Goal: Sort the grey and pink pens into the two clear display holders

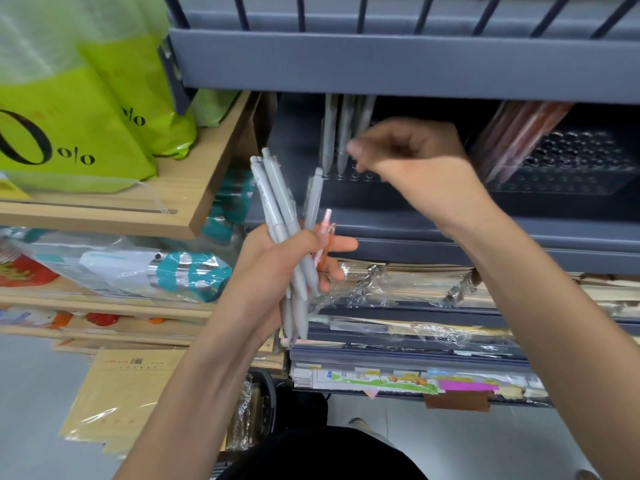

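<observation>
At frame centre the left hand (273, 271) grips a bundle of grey pens (278, 206) and one pink pen (325, 225); they look light, stiff and slick, best pinched mid-barrel. The right hand (408, 157) curls at the left holder (363, 175), upper centre; whether it pinches anything I cannot tell

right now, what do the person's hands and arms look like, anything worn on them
Both are bare. The left hand and right hand have no gloves, and I can see no rings. The arms show no sleeves up to the frame edge, and neither wrist carries a watch or bracelet. A dark garment shows at the bottom of the view.
</observation>
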{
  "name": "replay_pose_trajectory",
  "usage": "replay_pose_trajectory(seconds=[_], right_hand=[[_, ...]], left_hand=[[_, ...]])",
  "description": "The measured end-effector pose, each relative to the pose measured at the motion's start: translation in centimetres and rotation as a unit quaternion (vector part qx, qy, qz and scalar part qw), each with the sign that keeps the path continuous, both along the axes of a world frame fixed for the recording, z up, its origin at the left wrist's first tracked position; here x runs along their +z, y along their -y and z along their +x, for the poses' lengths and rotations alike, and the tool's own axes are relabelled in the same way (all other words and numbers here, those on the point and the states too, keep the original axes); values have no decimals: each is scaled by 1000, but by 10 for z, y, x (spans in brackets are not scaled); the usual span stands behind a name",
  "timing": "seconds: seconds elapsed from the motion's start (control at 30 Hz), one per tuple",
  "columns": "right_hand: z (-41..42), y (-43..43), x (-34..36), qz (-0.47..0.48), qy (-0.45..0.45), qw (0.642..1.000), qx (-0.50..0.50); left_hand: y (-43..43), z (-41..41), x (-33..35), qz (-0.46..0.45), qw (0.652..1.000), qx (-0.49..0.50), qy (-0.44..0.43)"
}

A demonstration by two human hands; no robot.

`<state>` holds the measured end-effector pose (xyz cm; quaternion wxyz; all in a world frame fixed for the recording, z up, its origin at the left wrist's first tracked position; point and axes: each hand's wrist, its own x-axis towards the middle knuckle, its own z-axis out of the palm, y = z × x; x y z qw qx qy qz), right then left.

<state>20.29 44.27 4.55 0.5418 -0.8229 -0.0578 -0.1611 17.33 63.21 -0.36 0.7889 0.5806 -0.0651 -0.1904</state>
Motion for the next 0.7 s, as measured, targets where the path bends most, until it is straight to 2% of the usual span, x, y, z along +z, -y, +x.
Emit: replay_pose_trajectory(seconds=[0.13, 0.27, 0.37, 0.47, 0.53, 0.7], right_hand=[[-5, 0, 0, -32, -85, 992, 93], [-5, 7, -2, 17, -102, 986, 127], [-6, 16, -2, 69, -72, 989, 108], [-5, 32, 3, 165, -9, 984, 61], [-4, 42, 7, 185, 16, 981, 51], [-2, 40, -2, 174, -38, 981, 70]], left_hand=[[12, -1, -1, 15, 1000, -11, 9], [23, -2, 0, 26, 999, -25, 16], [32, -1, 5, 14, 999, -39, 8], [41, -2, 6, 24, 999, -45, 3], [47, -5, 5, 15, 999, -34, -3], [57, -5, 0, 2, 1000, 8, -3]])
